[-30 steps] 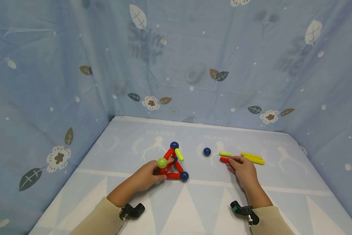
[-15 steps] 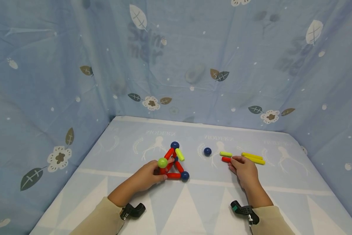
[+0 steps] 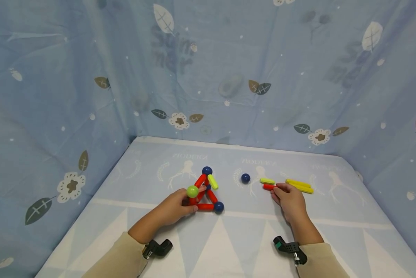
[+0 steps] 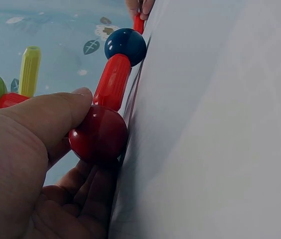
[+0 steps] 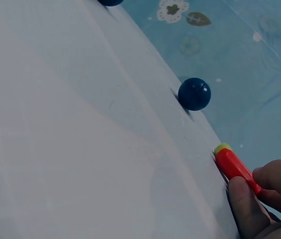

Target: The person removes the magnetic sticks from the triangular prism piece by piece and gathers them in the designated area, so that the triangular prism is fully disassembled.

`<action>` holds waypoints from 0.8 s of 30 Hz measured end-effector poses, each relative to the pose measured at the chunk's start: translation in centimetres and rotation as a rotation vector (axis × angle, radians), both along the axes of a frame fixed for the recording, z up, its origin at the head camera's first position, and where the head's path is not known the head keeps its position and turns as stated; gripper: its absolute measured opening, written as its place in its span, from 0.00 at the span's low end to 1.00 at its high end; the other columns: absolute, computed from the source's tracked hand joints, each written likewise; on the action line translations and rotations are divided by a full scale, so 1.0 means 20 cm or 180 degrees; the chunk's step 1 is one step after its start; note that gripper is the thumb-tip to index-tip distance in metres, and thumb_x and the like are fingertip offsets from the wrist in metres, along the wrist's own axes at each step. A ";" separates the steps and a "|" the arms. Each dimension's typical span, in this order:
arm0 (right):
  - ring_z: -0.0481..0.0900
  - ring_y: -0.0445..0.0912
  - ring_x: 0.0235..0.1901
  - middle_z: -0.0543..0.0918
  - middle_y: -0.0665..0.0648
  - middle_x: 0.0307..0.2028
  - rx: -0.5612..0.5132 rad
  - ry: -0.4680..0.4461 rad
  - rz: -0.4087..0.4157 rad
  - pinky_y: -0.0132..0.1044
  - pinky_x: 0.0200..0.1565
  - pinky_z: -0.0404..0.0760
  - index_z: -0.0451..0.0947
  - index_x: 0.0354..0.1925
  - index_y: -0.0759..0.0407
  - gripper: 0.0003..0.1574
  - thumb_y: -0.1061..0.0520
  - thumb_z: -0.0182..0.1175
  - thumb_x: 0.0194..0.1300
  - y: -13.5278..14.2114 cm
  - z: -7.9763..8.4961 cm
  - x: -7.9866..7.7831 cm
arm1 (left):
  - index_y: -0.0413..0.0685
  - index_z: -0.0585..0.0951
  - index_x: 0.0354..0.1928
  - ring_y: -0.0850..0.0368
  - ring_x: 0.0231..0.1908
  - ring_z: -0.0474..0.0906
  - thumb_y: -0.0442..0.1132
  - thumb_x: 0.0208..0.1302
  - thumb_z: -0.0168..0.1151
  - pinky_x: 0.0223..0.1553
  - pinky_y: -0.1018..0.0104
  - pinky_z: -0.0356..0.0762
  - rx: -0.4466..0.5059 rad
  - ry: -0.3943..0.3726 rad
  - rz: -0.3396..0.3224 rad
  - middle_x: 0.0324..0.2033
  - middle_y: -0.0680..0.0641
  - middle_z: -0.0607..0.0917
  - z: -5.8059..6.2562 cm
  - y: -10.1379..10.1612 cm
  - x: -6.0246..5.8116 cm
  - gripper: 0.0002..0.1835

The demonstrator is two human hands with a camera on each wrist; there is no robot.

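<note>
My left hand (image 3: 174,208) grips a corner of a magnetic stick-and-ball frame at a dark red ball (image 4: 99,133), thumb against its upper side. Red magnetic sticks (image 3: 212,197) join blue balls (image 3: 218,207) and a lime green ball (image 3: 192,191) into this frame. A short lime stick (image 3: 213,181) juts from the blue ball (image 3: 207,170) at the top. Over on the right, my right hand (image 3: 290,200) pinches a loose red magnetic stick (image 5: 234,165) between thumb and fingers, close over the table. The stick's rear end is hidden by the fingers.
A loose blue ball (image 3: 245,178) lies between the frame and the right hand. Just beyond the held stick is a short lime stick (image 3: 267,180). Two longer yellow sticks (image 3: 298,183) lie beside the right hand. Patterned blue cloth (image 3: 229,77) walls in the table (image 3: 229,247).
The red stick in my right hand has shifted slightly to the right. My left hand keeps its hold on the frame, which stays in place.
</note>
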State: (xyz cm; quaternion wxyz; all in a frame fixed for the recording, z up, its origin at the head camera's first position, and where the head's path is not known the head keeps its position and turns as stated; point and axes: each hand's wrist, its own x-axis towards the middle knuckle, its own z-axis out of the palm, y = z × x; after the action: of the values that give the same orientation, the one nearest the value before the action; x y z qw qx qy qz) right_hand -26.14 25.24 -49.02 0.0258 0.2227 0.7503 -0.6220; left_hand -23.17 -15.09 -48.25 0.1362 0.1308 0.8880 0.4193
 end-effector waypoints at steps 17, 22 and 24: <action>0.80 0.49 0.57 0.70 0.62 0.68 0.0105 0.0042 -0.0055 0.26 0.46 0.84 0.70 0.73 0.57 0.29 0.55 0.61 0.78 -0.01 0.00 0.03 | 0.54 0.80 0.64 0.53 0.47 0.78 0.46 0.66 0.74 0.60 0.46 0.79 -0.0037 0.0001 -0.0002 0.47 0.51 0.81 0.00 0.00 0.00 0.26; 0.82 0.48 0.53 0.71 0.61 0.65 0.0103 0.0081 -0.0051 0.27 0.47 0.84 0.69 0.72 0.57 0.29 0.52 0.60 0.79 0.00 0.00 0.04 | 0.54 0.80 0.64 0.53 0.47 0.77 0.46 0.66 0.74 0.59 0.47 0.79 -0.0048 -0.0011 0.0008 0.46 0.51 0.81 0.01 0.01 0.01 0.26; 0.82 0.47 0.50 0.72 0.60 0.63 0.0119 0.0113 -0.0022 0.26 0.46 0.84 0.70 0.70 0.57 0.28 0.50 0.60 0.79 -0.01 0.00 0.04 | 0.55 0.80 0.65 0.53 0.47 0.77 0.45 0.66 0.75 0.58 0.47 0.80 -0.0064 -0.0013 0.0018 0.46 0.51 0.81 0.01 0.01 0.01 0.26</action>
State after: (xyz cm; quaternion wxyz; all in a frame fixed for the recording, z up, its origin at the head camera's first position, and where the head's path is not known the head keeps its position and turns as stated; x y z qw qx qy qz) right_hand -25.28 25.07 -48.98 0.0062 0.2146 0.7613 -0.6118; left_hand -22.97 -14.94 -48.04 0.1382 0.1262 0.8922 0.4110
